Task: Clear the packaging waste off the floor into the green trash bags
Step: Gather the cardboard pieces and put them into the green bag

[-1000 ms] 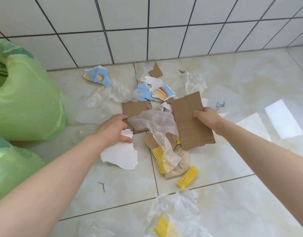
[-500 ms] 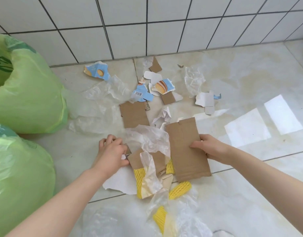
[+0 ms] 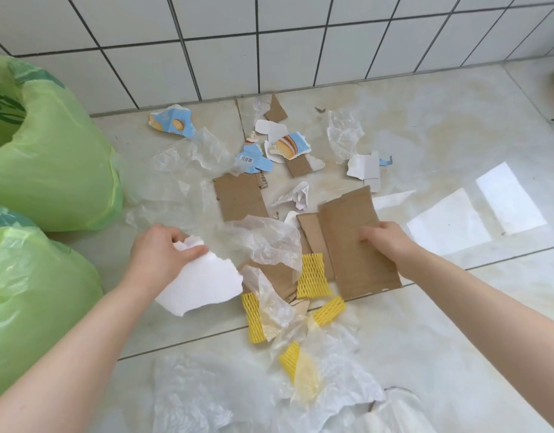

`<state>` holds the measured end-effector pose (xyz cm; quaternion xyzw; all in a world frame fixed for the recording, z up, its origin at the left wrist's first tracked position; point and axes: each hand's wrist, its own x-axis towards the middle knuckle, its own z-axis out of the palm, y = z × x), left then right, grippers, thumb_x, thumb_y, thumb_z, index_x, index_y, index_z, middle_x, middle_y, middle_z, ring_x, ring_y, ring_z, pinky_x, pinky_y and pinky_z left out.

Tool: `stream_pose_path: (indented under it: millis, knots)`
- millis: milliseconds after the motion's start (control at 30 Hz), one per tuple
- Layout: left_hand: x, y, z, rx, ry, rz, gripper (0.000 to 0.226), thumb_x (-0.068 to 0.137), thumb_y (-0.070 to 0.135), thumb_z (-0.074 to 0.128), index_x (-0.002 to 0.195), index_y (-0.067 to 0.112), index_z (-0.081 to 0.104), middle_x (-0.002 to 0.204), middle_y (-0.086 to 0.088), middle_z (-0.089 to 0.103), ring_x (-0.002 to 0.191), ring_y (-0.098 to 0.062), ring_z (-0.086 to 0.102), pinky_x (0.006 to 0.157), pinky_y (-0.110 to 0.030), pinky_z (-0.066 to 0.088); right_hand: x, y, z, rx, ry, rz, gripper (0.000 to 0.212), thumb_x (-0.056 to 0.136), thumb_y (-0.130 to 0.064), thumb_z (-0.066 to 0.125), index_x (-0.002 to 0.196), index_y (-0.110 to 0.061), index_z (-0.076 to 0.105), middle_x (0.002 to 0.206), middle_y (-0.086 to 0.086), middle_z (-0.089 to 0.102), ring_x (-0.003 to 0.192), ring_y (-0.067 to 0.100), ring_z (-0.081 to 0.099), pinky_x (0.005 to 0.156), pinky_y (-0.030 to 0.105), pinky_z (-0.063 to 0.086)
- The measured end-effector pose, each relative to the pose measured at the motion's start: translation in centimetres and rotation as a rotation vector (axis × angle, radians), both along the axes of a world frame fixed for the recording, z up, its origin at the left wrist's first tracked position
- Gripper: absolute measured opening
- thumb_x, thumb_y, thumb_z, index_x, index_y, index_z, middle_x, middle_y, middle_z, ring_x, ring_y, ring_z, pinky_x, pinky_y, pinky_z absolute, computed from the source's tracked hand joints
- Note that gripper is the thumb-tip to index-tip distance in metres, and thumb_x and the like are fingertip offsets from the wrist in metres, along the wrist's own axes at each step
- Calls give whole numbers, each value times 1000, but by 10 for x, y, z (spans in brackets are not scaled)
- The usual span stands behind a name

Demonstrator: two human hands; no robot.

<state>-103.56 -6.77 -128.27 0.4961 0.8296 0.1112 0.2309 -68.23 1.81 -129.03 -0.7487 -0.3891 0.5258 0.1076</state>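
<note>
My left hand [image 3: 158, 254] pinches a torn white sheet [image 3: 203, 284] just above the floor. My right hand [image 3: 386, 242] grips a large brown cardboard piece [image 3: 358, 251] by its right edge. Between the hands lie crumpled clear plastic film [image 3: 266, 242], yellow foam netting [image 3: 313, 276] and more brown card. Two green trash bags stand on the left: the far green bag [image 3: 50, 164] and the near green bag [image 3: 28, 307].
Further scraps lie toward the tiled wall: a brown card rectangle [image 3: 239, 196], blue printed carton pieces [image 3: 172, 121], white paper bits [image 3: 363, 165] and clear film [image 3: 344, 132]. More clear plastic with yellow netting [image 3: 300, 379] lies near my feet.
My left hand has lifted the white sheet off the floor and shifted it left. My right hand has dragged the brown cardboard nearer. The view has pulled back.
</note>
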Motion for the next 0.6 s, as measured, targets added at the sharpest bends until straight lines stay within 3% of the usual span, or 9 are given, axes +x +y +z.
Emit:
stream_pose_path:
  millis: [100, 167, 300, 433, 500, 600]
  knots:
    - [4, 13, 7, 36, -118, 133, 47, 72, 39, 78, 59, 14, 41, 59, -1, 37, 63, -24, 36, 50, -33, 25, -18, -3, -11, -7, -148, 95, 47, 77, -28, 69, 114, -8, 49, 107, 11, 60, 93, 30, 61, 76, 37, 52]
    - [7, 23, 5, 41, -236, 174, 43, 72, 40, 78, 67, 13, 45, 66, -1, 41, 68, -24, 39, 53, -33, 27, -28, -4, -17, 0, -253, 168, 63, 74, -35, 74, 121, -8, 41, 119, 13, 54, 106, 33, 57, 81, 37, 49]
    - [17, 50, -7, 32, -583, 381, 55, 67, 37, 83, 105, 12, 51, 114, -10, 58, 95, -28, 60, 79, -38, 51, -45, -3, -18, 11, -298, 220, 63, 76, -32, 76, 120, -6, 39, 122, 14, 54, 108, 32, 54, 74, 32, 41]
    - [29, 83, -11, 23, -805, 559, 92, 65, 32, 85, 138, 5, 37, 135, -12, 51, 110, -29, 59, 88, -38, 51, -49, -1, -21, -29, -262, 216, 55, 73, -27, 79, 114, -9, 48, 116, 12, 58, 99, 28, 55, 73, 33, 44]
    - [32, 95, -15, 22, -824, 589, 87, 63, 29, 88, 133, 0, 45, 128, -11, 58, 106, -28, 62, 88, -39, 53, -48, 0, -23, -44, -216, 191, 54, 68, -24, 83, 110, -10, 53, 112, 10, 62, 101, 30, 60, 80, 37, 51]
    - [37, 105, -23, 50, -777, 584, 56, 63, 23, 87, 108, 4, 60, 113, -10, 67, 99, -28, 65, 90, -43, 54, -47, 1, -22, -59, -122, 172, 53, 62, -20, 85, 106, -13, 58, 107, 9, 66, 96, 30, 64, 86, 44, 55]
